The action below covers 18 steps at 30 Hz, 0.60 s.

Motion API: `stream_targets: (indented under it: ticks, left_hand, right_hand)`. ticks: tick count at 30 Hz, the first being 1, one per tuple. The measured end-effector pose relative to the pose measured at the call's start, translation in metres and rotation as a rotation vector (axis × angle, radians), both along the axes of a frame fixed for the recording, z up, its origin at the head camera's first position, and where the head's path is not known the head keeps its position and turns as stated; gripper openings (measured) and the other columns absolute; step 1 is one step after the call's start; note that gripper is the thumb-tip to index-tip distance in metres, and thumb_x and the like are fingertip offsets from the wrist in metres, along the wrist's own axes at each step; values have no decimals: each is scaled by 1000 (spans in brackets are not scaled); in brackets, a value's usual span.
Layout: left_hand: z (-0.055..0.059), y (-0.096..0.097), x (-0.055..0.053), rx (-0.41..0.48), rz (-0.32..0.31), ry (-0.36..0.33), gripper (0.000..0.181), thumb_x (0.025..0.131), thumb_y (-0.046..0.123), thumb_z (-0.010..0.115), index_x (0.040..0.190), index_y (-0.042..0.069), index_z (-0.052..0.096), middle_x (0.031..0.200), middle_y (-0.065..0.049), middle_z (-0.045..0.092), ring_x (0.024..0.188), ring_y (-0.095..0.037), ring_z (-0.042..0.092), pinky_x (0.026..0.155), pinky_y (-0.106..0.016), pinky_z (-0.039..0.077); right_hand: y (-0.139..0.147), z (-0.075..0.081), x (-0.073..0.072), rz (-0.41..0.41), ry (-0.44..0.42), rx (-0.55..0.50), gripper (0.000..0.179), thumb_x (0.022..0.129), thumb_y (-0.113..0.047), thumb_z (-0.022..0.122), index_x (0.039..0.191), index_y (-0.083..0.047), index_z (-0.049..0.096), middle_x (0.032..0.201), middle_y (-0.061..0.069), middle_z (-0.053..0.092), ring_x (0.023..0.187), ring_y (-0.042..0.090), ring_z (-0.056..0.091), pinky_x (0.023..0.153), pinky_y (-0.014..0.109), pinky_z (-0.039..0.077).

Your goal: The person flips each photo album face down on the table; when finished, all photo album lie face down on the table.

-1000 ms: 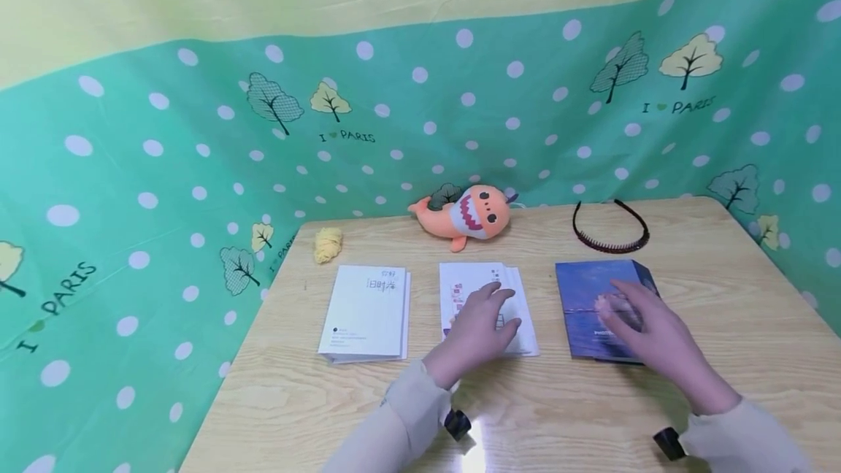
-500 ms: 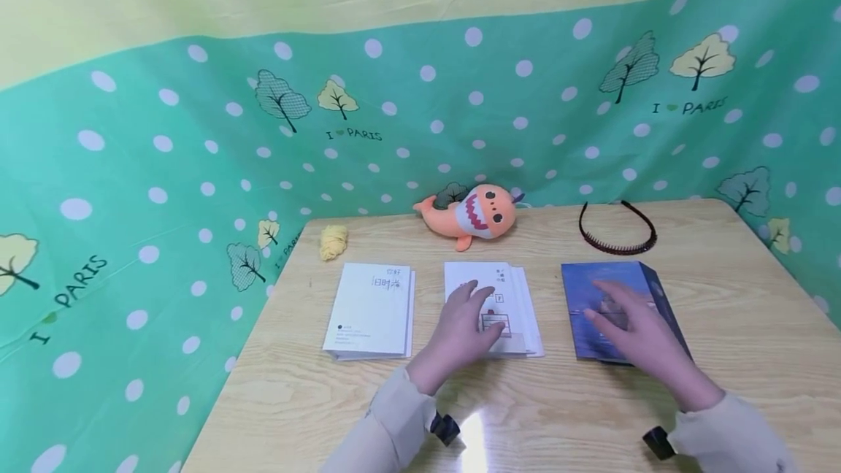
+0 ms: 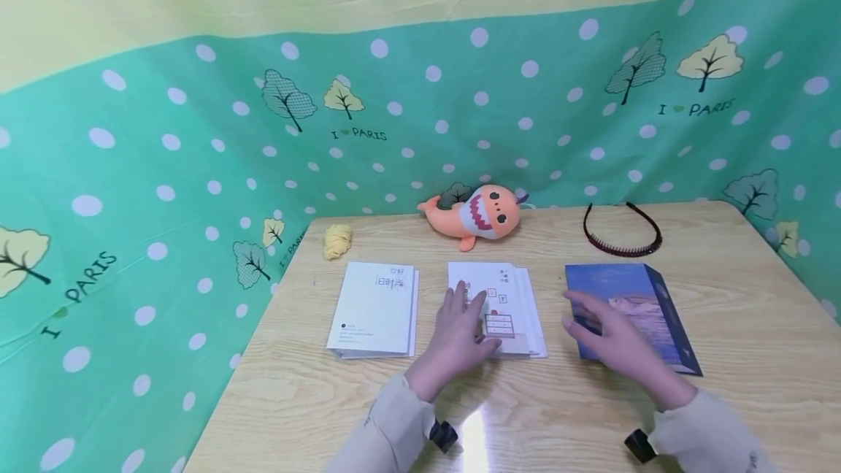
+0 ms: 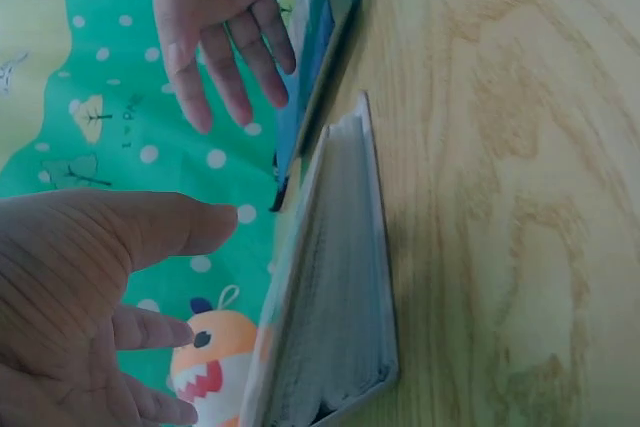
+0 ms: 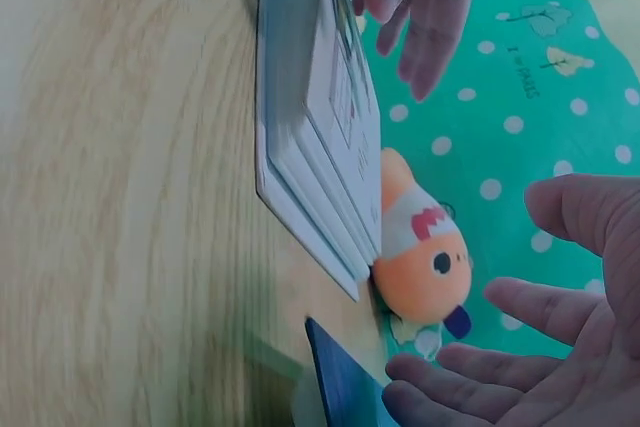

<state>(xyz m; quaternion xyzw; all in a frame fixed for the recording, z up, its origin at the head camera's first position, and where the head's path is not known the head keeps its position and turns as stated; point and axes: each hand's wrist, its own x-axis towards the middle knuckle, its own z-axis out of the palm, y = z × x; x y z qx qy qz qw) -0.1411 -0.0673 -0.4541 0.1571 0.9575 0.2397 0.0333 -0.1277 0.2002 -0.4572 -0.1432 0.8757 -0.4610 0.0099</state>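
Observation:
My left hand hovers over the left half of the middle book, a white one with small drawings on its cover. Its fingers are spread and hold nothing. In the left wrist view, a gap shows between that hand and the white book, whose pages fan slightly. Over the left side of a blue book with a pink and purple picture, my right hand hangs with thumb and fingers apart, gripping nothing. A second white book with dark lettering lies to the left.
An orange shark plush rests at the back of the wooden table. Behind the left book sits a yellow yarn bundle. A dark toothed headband lies back right. A green dotted curtain borders the table behind and at left.
Both hands have shifted left over the books. The right hand uncovers more of the blue cover; the left uncovers more of the middle book's right side. The books stay put.

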Motion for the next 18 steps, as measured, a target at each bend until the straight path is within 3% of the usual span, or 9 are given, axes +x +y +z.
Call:
stream_targets:
  ticks: [11, 18]
  left_hand:
    - [-2, -1, 2, -27, 2, 0, 72, 88, 36, 69, 148, 10, 41, 158, -24, 15, 144, -46, 11, 116, -54, 16]
    - [-3, 1, 2, -59, 3, 9, 71, 88, 36, 68, 148, 10, 41, 158, -25, 15, 144, -47, 11, 116, -53, 15]
  right_hand:
    - [-20, -13, -1, 59, -32, -35, 51, 98, -22, 60, 142, 1, 46, 140, 31, 46, 117, 50, 53, 92, 58, 48]
    - [-29, -15, -2, 59, -150, -43, 57, 97, -29, 61, 144, -3, 43, 140, 32, 44, 120, 49, 51, 93, 57, 48]
